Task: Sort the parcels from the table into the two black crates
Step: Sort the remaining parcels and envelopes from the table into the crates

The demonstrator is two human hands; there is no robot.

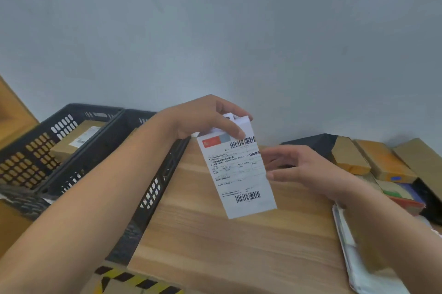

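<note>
currently: left grip (210, 119) pinches the top edge of a white parcel (241, 174), thumb on the label face. the parcel hangs below that grip, label toward the camera, clear of the counter (227, 246). right grip (301, 169) is released, fingers loose, just beside the parcel's right edge; contact cannot be told. 2 black crates (153, 188) sit left of and below the left grip; the farther 1 holds a brown parcel (74, 138). unsorted parcels (373, 159) lie beyond the right grip. judgement: the white parcel looks thin, light, paper-stiff yet bendy. its smooth face may slip from a 1-edge pinch. better taken mid-edge, or supported flat from beneath.
</note>
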